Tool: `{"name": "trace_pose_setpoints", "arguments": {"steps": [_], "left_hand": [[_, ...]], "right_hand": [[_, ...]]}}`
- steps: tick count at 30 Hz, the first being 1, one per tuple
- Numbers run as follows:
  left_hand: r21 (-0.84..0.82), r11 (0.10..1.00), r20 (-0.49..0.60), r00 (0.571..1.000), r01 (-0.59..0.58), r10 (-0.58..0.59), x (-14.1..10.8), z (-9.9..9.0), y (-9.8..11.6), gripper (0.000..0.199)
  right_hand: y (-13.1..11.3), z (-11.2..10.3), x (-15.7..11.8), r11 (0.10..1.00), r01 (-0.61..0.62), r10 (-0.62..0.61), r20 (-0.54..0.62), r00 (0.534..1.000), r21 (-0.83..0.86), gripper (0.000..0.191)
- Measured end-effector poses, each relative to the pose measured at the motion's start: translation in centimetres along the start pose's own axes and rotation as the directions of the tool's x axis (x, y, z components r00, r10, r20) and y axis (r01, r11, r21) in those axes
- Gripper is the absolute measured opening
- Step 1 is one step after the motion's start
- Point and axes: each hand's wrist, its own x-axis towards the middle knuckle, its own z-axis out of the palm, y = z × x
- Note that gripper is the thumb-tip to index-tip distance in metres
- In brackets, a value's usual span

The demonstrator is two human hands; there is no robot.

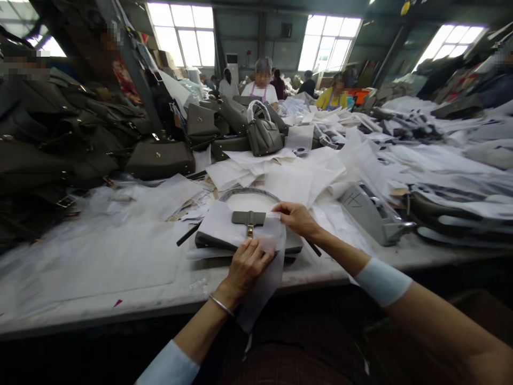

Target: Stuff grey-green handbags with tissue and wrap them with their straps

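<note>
A dark olive handbag (pixel 204 240) lies on the table in front of me, mostly covered by thin white wrapping paper (pixel 218 222). Its olive T-shaped tab (pixel 242 217) and gold clasp (pixel 250 231) show through a gap in the paper. Behind it curves the wrapped handle (pixel 248 191). My right hand (pixel 296 218) pinches the paper at the tab's right end. Just below the clasp, my left hand (pixel 249 267) has curled fingers on the paper at the bag's front. Part of the sheet hangs over the table edge; the left thumb is hard to make out.
Olive handbags (pixel 160 159) are heaped at left, and one with a wrapped handle (pixel 264 133) stands at the back. White sheets (pixel 288 179) cover much of the table. A grey tape dispenser (pixel 372 214) sits at right beside stacked bag pieces (pixel 452 214). Several people work beyond.
</note>
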Motion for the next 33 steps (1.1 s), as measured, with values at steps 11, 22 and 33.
{"name": "trace_pose_setpoints", "arguments": {"steps": [11,22,33], "left_hand": [[0.013,1.0,-0.039,0.999,0.029,-0.028,0.1,0.3,0.2,0.027],[0.025,1.0,-0.022,1.0,0.016,-0.015,-0.1,0.3,0.2,0.029],[0.0,0.999,-0.017,0.999,0.045,-0.045,0.0,0.2,0.4,0.034]], "right_hand": [[1.2,-0.9,-0.2,0.613,-0.283,0.252,0.157,0.955,0.738,0.04],[-0.3,-2.4,-0.9,0.805,-0.24,0.068,0.317,0.946,0.542,0.032],[2.6,-0.1,1.8,0.997,-0.071,0.07,0.039,0.997,0.033,0.024]]}}
